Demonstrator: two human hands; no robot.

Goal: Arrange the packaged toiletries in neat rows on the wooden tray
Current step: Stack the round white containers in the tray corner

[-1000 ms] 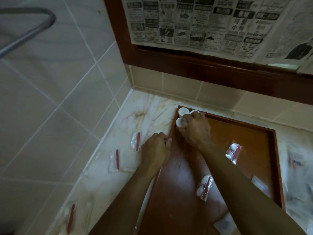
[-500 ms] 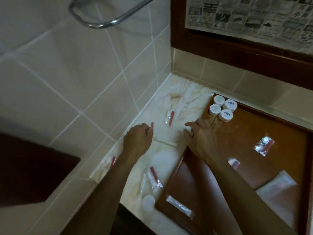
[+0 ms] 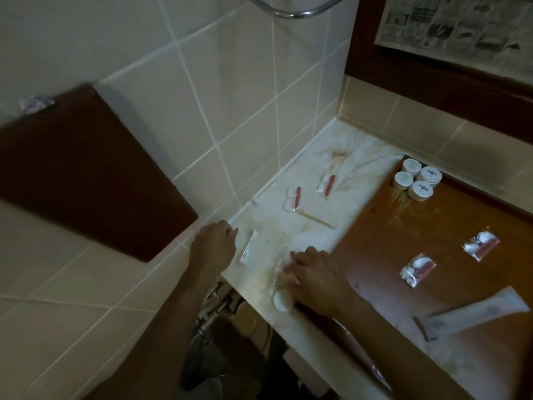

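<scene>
A person's two hands work at the near edge of a marble counter in a tiled bathroom corner, beside a wooden tray that lies flat on the counter to the right. The left hand hovers at the counter's left edge with its fingers loosely curled and nothing in them, just beside a long clear sachet that lies on the marble. The right hand presses down on a crinkled clear packet near the counter's front edge, fingers bent over it; whether it has a true grip on the packet cannot be told. A small white round container sits just below that hand at the front edge. Farther back on the counter lie two packets with red strips and, and a thin wrapped stick. In the tray's far left corner four white round containers stand in a tight cluster, touching. Two more packets with red strips and lie loose, well apart from the containers, near the tray's middle. A flat white sachet rests at the tray's near right. A chrome towel ring hangs on the wall above.
</scene>
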